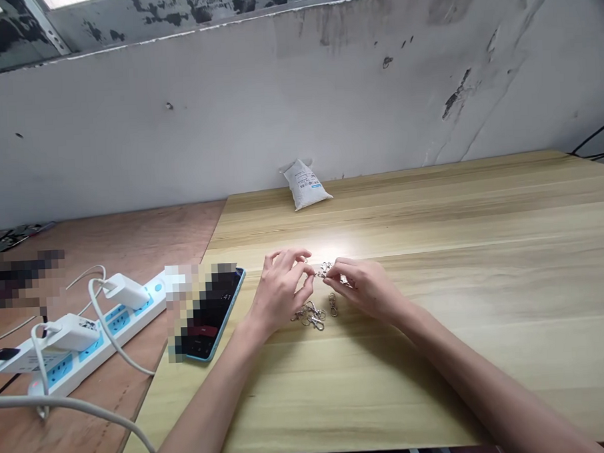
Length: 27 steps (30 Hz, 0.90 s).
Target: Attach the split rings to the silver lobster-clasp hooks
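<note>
My left hand (283, 287) is closed in a pinch, thumb and forefinger meeting on one end of a small silver swivel snap hook (319, 274). From the other side my right hand (359, 284) pinches the same metal piece, so it spans the short gap between my fingertips. Its exact shape is partly covered by the fingers. Below my left hand lies a loose pile of silver snap hooks (313, 315) with rings. One more snap hook (333, 304) lies apart, just right of that pile. Further metal hooks (326, 266) show behind my fingertips.
A white printed plastic bag (307, 185) rests at the table's back, near the wall. To the left lies a phone (216, 317), partly blurred out. A white power strip (111, 331) with chargers and looping cables sits on the brown board (182, 225) beyond it.
</note>
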Each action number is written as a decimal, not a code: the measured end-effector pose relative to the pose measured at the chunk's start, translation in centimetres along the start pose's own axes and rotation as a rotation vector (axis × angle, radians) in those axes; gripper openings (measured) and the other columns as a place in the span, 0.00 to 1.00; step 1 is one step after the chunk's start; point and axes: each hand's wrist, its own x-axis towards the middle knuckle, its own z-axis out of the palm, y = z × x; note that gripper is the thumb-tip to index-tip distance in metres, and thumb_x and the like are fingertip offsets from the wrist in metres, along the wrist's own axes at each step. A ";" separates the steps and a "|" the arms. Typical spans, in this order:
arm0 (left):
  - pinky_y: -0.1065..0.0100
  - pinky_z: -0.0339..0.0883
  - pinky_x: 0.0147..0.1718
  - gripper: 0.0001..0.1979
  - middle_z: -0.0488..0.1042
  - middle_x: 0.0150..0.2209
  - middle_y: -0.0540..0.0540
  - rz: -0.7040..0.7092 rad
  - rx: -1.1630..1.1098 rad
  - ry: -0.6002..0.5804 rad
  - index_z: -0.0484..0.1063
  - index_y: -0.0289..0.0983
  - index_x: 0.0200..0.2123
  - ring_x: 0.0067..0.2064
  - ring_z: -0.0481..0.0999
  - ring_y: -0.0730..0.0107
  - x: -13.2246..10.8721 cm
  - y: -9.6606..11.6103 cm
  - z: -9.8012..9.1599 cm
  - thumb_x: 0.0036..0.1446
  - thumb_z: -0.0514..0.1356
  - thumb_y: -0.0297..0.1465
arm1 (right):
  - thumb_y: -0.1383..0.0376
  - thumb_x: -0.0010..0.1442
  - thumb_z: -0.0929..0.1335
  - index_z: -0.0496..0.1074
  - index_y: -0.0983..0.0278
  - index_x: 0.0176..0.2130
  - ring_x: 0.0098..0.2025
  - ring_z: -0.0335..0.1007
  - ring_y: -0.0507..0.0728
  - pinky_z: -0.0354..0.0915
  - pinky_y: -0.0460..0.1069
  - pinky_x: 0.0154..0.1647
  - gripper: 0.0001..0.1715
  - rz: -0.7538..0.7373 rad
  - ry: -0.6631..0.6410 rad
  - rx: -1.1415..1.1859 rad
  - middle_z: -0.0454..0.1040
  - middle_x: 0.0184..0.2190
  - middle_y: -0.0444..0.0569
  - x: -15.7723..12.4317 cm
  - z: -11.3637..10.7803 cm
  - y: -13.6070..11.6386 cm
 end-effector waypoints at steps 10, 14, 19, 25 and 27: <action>0.55 0.57 0.54 0.05 0.72 0.50 0.43 -0.050 -0.018 -0.154 0.69 0.37 0.37 0.52 0.71 0.61 -0.3 0.0 0.4 0.63 0.53 0.27 | 0.75 0.64 0.60 0.73 0.65 0.38 0.25 0.62 0.49 0.48 0.46 0.24 0.15 -0.353 0.118 -0.235 0.74 0.27 0.46 -0.3 1.1 -1.1; 0.54 0.57 0.54 0.05 0.72 0.50 0.43 -0.064 -0.008 -0.159 0.69 0.38 0.37 0.52 0.71 0.61 -0.4 -0.1 0.3 0.62 0.53 0.27 | 0.75 0.63 0.59 0.73 0.63 0.38 0.25 0.61 0.50 0.48 0.47 0.23 0.15 -0.326 0.039 -0.231 0.73 0.26 0.46 -0.3 1.1 -0.9; 0.54 0.56 0.55 0.05 0.72 0.49 0.43 -0.056 0.040 -0.153 0.69 0.37 0.35 0.51 0.72 0.61 -0.3 -0.3 0.5 0.62 0.54 0.26 | 0.75 0.63 0.59 0.71 0.63 0.34 0.26 0.63 0.51 0.52 0.48 0.25 0.15 -0.456 -0.054 -0.287 0.75 0.28 0.47 -0.5 1.5 -1.6; 0.53 0.58 0.52 0.05 0.73 0.48 0.43 -0.124 0.088 -0.153 0.71 0.37 0.34 0.49 0.72 0.60 -0.4 -1.4 0.6 0.62 0.55 0.26 | 0.75 0.62 0.60 0.71 0.63 0.33 0.26 0.65 0.51 0.53 0.47 0.25 0.14 -0.345 -0.018 -0.225 0.76 0.27 0.45 -0.5 1.5 -1.4; 0.53 0.59 0.51 0.06 0.74 0.46 0.44 -0.126 0.108 -0.176 0.72 0.37 0.34 0.48 0.72 0.60 -0.4 -1.8 0.6 0.62 0.56 0.26 | 0.72 0.63 0.61 0.72 0.62 0.37 0.26 0.66 0.51 0.55 0.46 0.26 0.11 -0.169 0.073 -0.183 0.78 0.32 0.46 -0.3 0.7 0.1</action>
